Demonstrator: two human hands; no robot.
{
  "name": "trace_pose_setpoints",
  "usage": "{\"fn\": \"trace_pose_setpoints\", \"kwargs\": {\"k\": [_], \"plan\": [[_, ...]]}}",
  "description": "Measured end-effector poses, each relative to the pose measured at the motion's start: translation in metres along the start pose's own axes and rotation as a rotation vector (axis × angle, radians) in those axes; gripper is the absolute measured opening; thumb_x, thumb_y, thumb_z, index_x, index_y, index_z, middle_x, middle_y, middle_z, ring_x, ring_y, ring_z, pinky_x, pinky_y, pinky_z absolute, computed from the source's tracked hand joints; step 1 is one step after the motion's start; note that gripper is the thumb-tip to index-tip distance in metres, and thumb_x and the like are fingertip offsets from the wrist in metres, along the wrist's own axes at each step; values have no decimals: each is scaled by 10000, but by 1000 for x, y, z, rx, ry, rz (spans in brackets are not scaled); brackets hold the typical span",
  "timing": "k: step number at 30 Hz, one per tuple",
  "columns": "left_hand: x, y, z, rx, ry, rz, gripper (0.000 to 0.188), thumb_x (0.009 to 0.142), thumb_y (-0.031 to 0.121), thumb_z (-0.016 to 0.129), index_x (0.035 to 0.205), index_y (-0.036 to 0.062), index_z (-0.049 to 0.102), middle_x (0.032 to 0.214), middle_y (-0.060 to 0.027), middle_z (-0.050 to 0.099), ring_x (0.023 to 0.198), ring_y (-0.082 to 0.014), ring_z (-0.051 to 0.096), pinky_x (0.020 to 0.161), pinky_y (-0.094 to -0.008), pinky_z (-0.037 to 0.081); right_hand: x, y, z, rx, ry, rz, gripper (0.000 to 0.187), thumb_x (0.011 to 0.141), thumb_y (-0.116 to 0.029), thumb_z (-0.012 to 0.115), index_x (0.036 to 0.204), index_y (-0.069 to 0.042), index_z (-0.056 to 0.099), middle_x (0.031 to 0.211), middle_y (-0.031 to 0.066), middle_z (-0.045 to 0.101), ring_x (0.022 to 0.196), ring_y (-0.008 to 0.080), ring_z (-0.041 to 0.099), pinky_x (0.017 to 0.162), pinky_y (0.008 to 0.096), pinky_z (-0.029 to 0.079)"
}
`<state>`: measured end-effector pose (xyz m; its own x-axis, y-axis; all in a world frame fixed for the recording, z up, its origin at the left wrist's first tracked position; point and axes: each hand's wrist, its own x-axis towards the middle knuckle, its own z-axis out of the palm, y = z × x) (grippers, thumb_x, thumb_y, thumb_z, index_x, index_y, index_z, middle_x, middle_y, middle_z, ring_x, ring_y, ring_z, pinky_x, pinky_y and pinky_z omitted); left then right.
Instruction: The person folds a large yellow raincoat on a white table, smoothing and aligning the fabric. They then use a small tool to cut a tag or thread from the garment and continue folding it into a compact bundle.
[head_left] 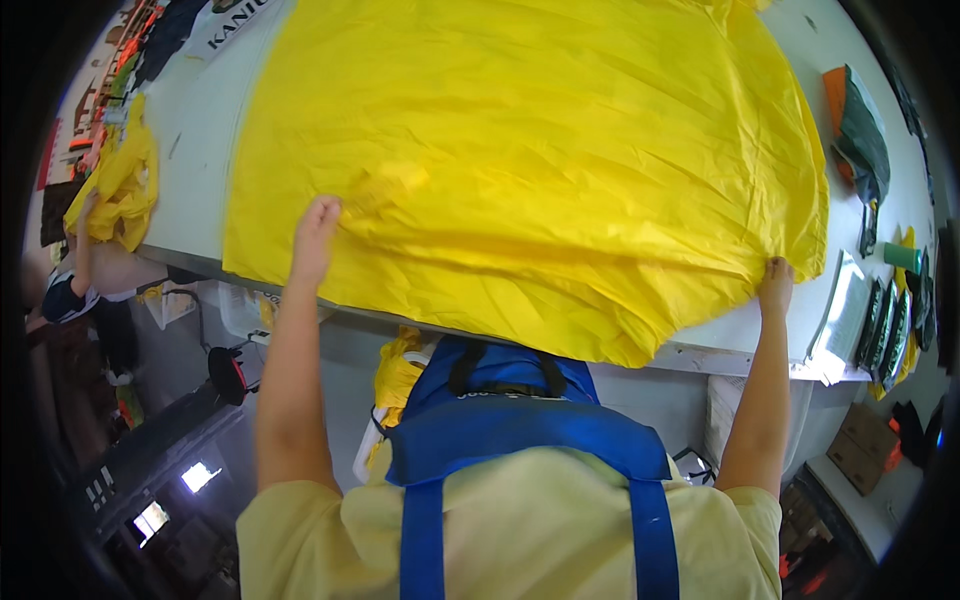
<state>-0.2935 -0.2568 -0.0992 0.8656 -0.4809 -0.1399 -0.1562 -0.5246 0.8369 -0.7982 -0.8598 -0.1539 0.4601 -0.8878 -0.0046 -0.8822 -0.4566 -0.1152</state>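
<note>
A large sheet of thin, wrinkled yellow fabric (520, 130) covers most of the white table, and its near edge droops over the front. My left hand (318, 228) is closed on the fabric near its left side, where creases run off to the right from the fingers. At the near right corner, my right hand (776, 284) pinches the fabric's edge between thumb and fingers. Between the two hands, the cloth bunches into a long fold along the front. The fingertips of both hands are partly hidden.
The table's (800, 340) front edge runs close to my body. At right lie a dark green and orange pouch (858, 135), a green roll (902, 257) and several dark packets (880, 325). At far left, another person's arm (84, 240) touches a yellow piece (125, 185).
</note>
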Motion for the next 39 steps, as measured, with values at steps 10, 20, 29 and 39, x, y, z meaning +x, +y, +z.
{"fn": "trace_pose_setpoints", "kwargs": {"k": [10,20,29,39], "plan": [[-76,108,20,252,37,495,212,708,-22,678,893,56,609,841,-85,533,853,-250,568,736,-331,473,-162,-341,-87,1287,-703,-72,242,934,-126,525,1153,-28,557,1035,48,641,609,45,449,568,173,379],[-100,155,41,-470,191,6,578,791,78,658,1330,19,459,1179,-124,569,1069,-242,550,847,-310,482,-169,-417,-91,1763,-1395,128,509,710,-64,778,1162,9,556,1059,81,663,915,178,657,864,289,507],[-77,173,41,-135,-323,442,351,702,6,681,1041,74,624,866,-105,551,808,-261,554,710,-301,448,-168,-427,-104,919,-176,-341,190,633,37,612,750,-21,474,592,84,390,539,130,358,490,276,338],[-66,99,18,-142,30,104,184,667,-90,571,720,34,445,673,-46,417,601,-159,437,539,-285,355,-207,-419,-125,854,-671,-799,307,710,-184,795,845,-26,568,686,104,531,625,210,519,584,307,435]]}}
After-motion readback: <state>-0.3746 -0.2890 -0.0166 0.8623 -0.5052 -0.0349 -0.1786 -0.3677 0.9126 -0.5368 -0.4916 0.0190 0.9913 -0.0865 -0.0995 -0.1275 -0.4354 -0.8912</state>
